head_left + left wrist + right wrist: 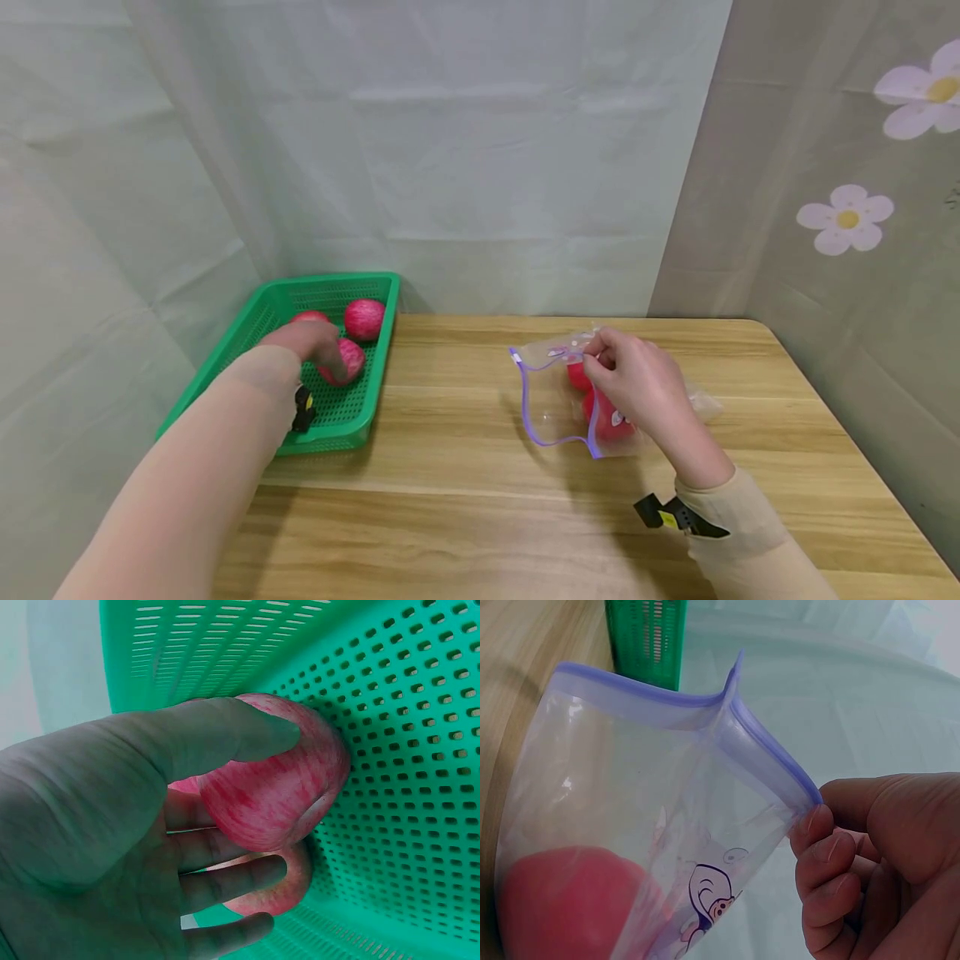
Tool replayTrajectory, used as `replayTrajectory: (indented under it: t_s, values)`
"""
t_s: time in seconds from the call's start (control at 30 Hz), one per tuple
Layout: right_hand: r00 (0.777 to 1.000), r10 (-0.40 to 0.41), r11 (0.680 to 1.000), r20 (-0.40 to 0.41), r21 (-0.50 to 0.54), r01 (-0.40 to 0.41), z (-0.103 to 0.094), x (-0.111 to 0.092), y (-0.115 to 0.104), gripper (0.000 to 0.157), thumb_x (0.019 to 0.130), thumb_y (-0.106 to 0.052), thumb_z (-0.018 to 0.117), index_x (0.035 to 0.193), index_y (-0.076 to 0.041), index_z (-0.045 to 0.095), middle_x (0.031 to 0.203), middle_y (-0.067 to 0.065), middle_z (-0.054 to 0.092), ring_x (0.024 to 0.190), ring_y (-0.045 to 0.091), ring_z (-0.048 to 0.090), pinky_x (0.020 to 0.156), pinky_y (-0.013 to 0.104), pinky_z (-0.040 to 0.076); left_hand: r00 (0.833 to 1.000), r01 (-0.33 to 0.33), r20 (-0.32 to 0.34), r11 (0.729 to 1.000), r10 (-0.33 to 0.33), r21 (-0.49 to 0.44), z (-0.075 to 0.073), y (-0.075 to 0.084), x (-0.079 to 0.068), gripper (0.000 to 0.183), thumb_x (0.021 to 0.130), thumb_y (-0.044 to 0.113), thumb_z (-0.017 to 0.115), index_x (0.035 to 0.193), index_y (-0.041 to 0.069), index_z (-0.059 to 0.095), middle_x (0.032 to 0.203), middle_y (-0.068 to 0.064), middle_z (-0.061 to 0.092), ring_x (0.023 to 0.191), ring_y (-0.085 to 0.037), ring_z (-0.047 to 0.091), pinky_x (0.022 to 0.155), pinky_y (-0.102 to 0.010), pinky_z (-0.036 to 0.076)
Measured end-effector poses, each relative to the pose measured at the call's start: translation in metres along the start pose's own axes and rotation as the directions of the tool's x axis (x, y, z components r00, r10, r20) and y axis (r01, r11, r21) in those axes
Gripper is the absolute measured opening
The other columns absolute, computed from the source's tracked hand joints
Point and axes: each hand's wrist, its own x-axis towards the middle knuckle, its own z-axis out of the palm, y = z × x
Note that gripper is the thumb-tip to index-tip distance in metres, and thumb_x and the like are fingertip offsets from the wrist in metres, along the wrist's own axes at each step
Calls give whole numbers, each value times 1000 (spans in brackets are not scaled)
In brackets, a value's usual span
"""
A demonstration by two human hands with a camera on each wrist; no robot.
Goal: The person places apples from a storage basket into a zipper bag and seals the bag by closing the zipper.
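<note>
Basket [330, 441] hugs the tabletop [450, 450] at back left, roomy gap to the bag [553, 410]; left hand [309, 340] grips an apple [277, 787], right hand [637, 375] pinches the bag's edge.

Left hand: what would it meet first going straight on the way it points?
The left hand would first meet the apple between its thumb and fingers, which it seems to touch. Past that, the floor of the green basket looks next, though depth is hard to judge.
</note>
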Motion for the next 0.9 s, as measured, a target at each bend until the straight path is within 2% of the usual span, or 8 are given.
replayTrajectory:
  t_s: [0.1,0.3,0.43,0.57,0.7,0.8,0.9]
  values:
    - [1000,1,1000,1,2,-1,0,0,0,10,99,-13,68,102,-12,77,76,-7,68,64,15,57,59,38,43,1000,16,4,1000,-16,16,0,1,1,89,92,38,85,149,-19,48,150,-38,54,137,-55,53,110,-67,49]
    - [1000,-8,1000,0,6,8,1,3,-1,9,99,-13,68,102,-12,76,76,-8,69,65,15,58,60,38,43,998,64,4,998,-64,-15,3,-4,7,94,93,47,86,150,-18,48,149,-37,54,137,-54,53,110,-68,49]
    - [1000,-6,1000,8,12,6,2,3,-2,9,99,-13,68,102,-12,76,76,-7,69,65,16,57,59,38,43,998,67,-8,997,-68,-31,3,-4,1,89,91,45,87,147,-15,52,144,-34,59,131,-51,56,107,-68,51]
    - [1000,-5,1000,14,17,5,3,3,-2,9,100,-13,68,103,-11,76,77,-6,69,64,16,57,58,37,43,998,51,-37,998,-52,-30,2,-5,-6,70,87,43,86,127,-10,64,127,-27,66,115,-46,62,98,-65,56]
    - [1000,-3,1000,14,15,3,2,4,-1,9,100,-13,68,103,-11,76,77,-5,69,64,17,57,59,38,43,997,31,-67,998,-35,-54,1,-7,-9,49,85,42,85,104,0,67,110,-18,68,102,-36,63,90,-58,59]
    - [1000,1,1000,19,13,-1,1,4,-1,10,99,-14,67,103,-11,76,78,-5,69,64,17,57,59,37,44,994,22,-108,996,-32,-92,-1,-8,-11,39,85,38,82,95,6,64,100,-13,65,93,-31,59,82,-51,58]
    - [1000,0,1000,19,8,0,0,4,1,11,99,-13,66,104,-11,76,77,-4,69,63,17,57,59,37,44,983,13,-179,994,-33,-112,-5,-8,-12,31,84,33,78,90,9,61,92,-11,61,86,-28,54,74,-45,53]
